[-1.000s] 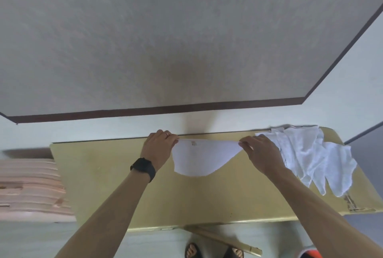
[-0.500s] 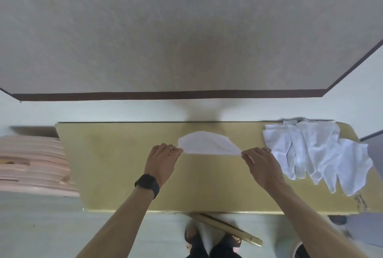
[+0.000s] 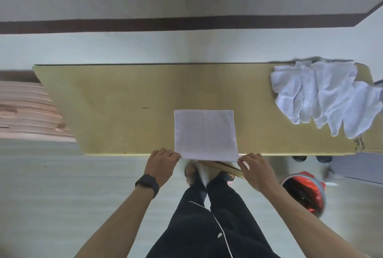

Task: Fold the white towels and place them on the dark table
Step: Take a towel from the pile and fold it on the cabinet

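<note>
A white towel (image 3: 205, 133) lies flat and spread as a rectangle on the yellowish wooden table (image 3: 116, 110), its near edge hanging just over the table's front edge. My left hand (image 3: 162, 163) pinches its near left corner. The near right corner is pinched by my right hand (image 3: 256, 168). A heap of several unfolded white towels (image 3: 325, 96) sits at the table's right end. A dark surface (image 3: 360, 168), grey-blue, shows at the far right edge, only partly in view.
Pink stacked boards (image 3: 27, 110) lie left of the table. A red-lined bucket (image 3: 303, 192) stands on the floor by my right arm. A wooden strip (image 3: 223, 166) slants under the table's front edge. My legs and feet are below the towel.
The towel, held up by two corners a second ago, was swung down and drawn toward me; it now lies flat on the table. Both hands moved to the table's front edge.
</note>
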Tool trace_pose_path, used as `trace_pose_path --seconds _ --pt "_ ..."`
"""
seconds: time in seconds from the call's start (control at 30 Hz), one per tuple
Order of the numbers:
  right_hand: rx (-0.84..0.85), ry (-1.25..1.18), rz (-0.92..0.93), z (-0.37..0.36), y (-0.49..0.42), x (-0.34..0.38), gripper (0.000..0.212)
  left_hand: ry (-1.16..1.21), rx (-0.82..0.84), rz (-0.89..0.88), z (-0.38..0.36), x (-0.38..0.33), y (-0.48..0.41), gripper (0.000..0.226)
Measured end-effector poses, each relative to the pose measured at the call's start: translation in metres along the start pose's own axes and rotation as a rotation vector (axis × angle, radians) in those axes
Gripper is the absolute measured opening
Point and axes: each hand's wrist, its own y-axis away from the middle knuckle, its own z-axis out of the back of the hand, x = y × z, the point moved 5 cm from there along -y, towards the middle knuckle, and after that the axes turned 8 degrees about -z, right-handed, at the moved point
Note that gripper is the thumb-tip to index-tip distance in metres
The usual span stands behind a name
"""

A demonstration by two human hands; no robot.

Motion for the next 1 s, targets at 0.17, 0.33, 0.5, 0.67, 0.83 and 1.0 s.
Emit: trace_pose_path --seconds 0.17,0.33,0.5,0.67,0.83,1.0 --pt "-0.011 -0.203 -0.056 0.012 -0.027 0.008 0.02 0.223 -0.001 0.222 0.01 0.023 -0.022 0.017" --pt "-0.123 -0.501 -0.157 0.034 -0.08 0.026 0.015 0.496 -0.079 0.434 0.015 0.058 -0.071 0.018" --pt "-0.208 -0.564 -0.183 0.028 -0.128 0.033 0.019 0.652 -0.136 0.579 -0.001 0.086 -0.108 0.015" --pt "-0.258 -0.571 -0.168 0.016 -0.151 0.033 0.02 0.672 -0.111 0.607 -0.019 0.101 -0.122 0.022" --pt "-0.293 -0.563 -0.161 0.008 -0.158 0.033 0.018 0.68 -0.139 0.615 -0.022 0.105 -0.129 0.02" --pt "-0.299 -0.548 -0.208 0.008 -0.162 0.035 0.014 0.646 -0.137 0.618 -0.021 0.109 -0.134 0.016"
